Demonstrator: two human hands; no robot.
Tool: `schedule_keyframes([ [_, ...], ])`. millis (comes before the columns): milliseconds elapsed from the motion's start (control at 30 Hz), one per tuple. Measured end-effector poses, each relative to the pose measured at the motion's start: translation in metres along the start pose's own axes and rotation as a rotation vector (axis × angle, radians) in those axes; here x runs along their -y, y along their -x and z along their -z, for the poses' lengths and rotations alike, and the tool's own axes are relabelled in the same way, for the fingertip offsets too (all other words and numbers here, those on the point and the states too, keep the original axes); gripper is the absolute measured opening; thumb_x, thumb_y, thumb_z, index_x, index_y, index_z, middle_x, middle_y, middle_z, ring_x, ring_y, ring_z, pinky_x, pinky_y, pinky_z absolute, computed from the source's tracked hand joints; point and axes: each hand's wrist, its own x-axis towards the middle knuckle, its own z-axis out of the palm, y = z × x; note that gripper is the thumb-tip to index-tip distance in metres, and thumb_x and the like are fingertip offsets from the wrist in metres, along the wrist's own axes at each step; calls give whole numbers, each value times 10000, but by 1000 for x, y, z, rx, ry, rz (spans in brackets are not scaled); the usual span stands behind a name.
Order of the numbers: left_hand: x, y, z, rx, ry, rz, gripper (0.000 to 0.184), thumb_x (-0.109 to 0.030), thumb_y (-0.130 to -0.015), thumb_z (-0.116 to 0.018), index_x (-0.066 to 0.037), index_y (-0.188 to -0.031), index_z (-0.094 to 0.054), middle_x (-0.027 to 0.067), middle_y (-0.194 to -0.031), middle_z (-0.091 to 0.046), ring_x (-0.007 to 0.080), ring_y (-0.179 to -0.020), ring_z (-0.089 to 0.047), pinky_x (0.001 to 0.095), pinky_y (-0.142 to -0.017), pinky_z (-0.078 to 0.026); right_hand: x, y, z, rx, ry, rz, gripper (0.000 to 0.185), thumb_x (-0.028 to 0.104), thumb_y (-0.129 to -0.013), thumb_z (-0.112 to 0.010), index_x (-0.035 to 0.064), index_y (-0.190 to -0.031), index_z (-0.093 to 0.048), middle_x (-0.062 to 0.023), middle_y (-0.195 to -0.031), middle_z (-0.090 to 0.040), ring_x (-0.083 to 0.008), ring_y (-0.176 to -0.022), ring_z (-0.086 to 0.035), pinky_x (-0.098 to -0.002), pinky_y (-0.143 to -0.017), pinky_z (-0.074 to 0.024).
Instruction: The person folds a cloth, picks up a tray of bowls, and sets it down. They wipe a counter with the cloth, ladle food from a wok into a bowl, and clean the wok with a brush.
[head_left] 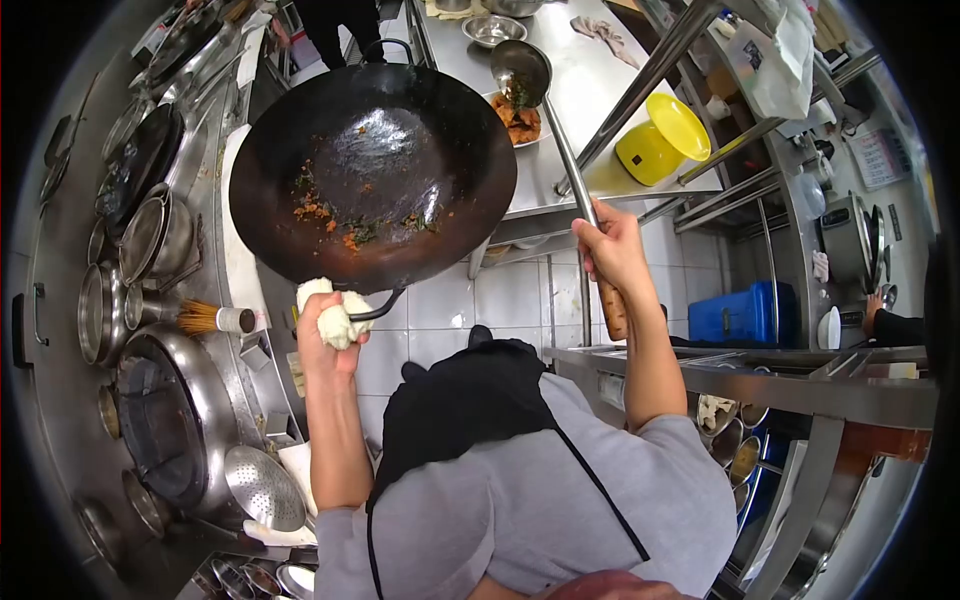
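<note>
A large dark wok hangs tilted in front of me, with orange bits and dark green leaves on its inner surface. My left hand is closed on the wok's near handle through a pale cloth. In my right hand is the wooden handle of a long ladle. The ladle's bowl holds some dark green and orange food, over a plate of orange-brown pieces on the steel table.
At left runs a steel stove counter with a burner, strainers and a bamboo brush. A yellow container and metal bowl stand on the table. A person's legs show beyond the wok, another person's hand far right.
</note>
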Motion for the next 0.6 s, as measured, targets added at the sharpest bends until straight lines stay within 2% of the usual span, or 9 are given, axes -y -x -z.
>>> schedule_keyframes([
  [100, -3, -11, -6, 26, -13, -2, 105, -180, -820, -609, -90, -855, -569, 70, -693, -611, 196, -524, -590, 314, -369, -440, 3, 3, -6, -47, 43, 40, 77, 107, -910, -621, 42, -951, -615, 4, -586, -509, -69, -405, -464, -252, -353, -354],
  [267, -9, -21, -12, 19, -73, 9, 99, -179, -820, -610, -94, -849, -567, 59, -693, -603, 189, -530, -590, 310, -373, -435, 4, 7, -6, -88, 249, 102, 250, 111, -896, -632, 38, -1134, -644, 4, -581, -529, -81, -413, -478, -258, -376, -372],
  [300, -10, -21, -14, 2, -82, 6, 83, -172, -818, -621, -128, -848, -557, 39, -688, -606, 174, -521, -584, 296, -367, -407, 5, 8, -7, -102, 294, 112, 298, 113, -891, -636, 37, -1178, -646, -1, -580, -537, -86, -415, -484, -262, -386, -379],
  [400, -12, -24, -13, 33, -80, 13, 94, -176, -814, -627, -129, -851, -555, 38, -690, -606, 173, -522, -584, 293, -368, -405, -9, -3, -7, -173, 511, 243, 351, 137, -829, -666, 35, -1163, -630, -159, -574, -575, -325, -521, -603, -413, -552, -478],
  [433, -13, -24, -12, 40, -77, 20, 96, -177, -813, -628, -129, -853, -555, 37, -690, -606, 172, -523, -585, 293, -368, -405, -9, -2, -8, -193, 523, 217, 391, 147, -813, -672, 33, -1184, -623, -217, -627, -587, -412, -629, -613, -450, -632, -482],
  [600, -16, -25, -11, 64, -92, 9, 95, -183, -828, -606, -101, -843, -558, 53, -681, -597, 183, -534, -596, 306, -372, -429, -9, 0, -15, -271, 652, 313, 423, 139, -813, -675, 34, -1219, -615, -239, -675, -618, -414, -687, -645, -456, -655, -492],
])
